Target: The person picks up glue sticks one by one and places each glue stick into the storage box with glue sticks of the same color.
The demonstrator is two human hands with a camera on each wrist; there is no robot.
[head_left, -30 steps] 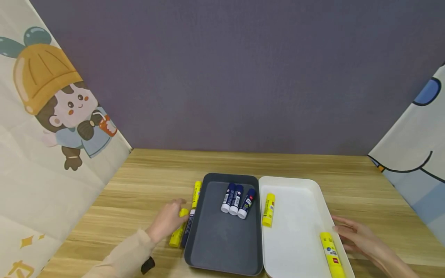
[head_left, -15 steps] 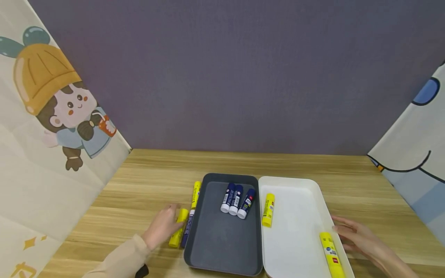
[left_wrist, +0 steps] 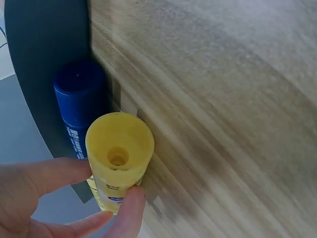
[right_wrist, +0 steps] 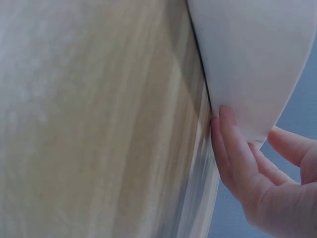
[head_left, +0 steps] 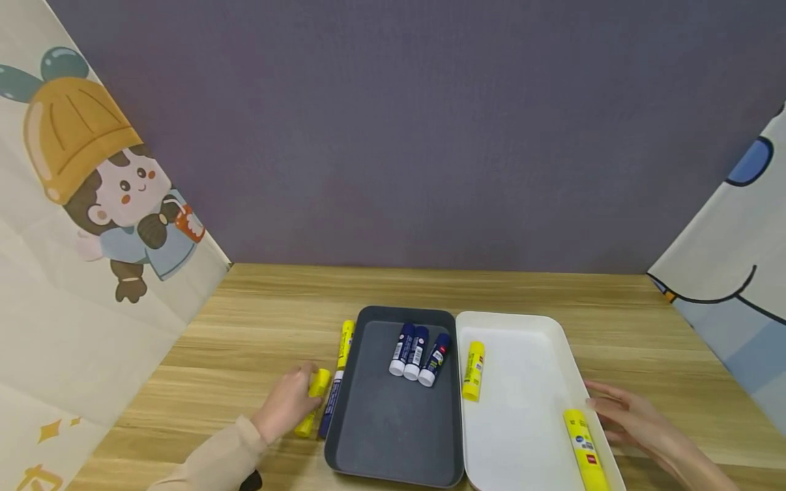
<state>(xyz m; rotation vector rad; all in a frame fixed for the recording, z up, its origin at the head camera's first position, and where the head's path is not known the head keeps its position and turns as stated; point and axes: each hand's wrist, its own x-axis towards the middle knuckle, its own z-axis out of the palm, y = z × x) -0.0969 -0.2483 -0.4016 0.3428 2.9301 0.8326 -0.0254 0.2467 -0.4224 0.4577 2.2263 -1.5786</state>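
My left hand point(head_left: 285, 404) pinches a yellow glue stick point(head_left: 318, 384) between thumb and fingers, left of the dark grey tray point(head_left: 393, 433). In the left wrist view, the hollow end of the yellow glue stick point(left_wrist: 119, 148) faces the camera. Beside it, a navy glue stick point(head_left: 329, 408) lies along the tray's outer wall, with another yellow glue stick point(head_left: 346, 343) beyond it. On the right, my right hand point(head_left: 638, 423) touches the white tray point(head_left: 522, 429). The right wrist view has its fingers point(right_wrist: 237, 148) against the outer wall and its thumb at the rim.
Three navy glue sticks with white ends point(head_left: 417, 353) lie in the grey tray's far right part. The white tray holds a yellow glue stick point(head_left: 473, 372) at left and a larger yellow one point(head_left: 585, 447) by its right wall. A dark panel point(head_left: 430, 136) stands behind the wooden table point(head_left: 258, 307).
My left hand has drawn back slightly toward the lower left, and the yellow glue stick has shifted a little left, away from the navy one. The right hand stays at the white tray.
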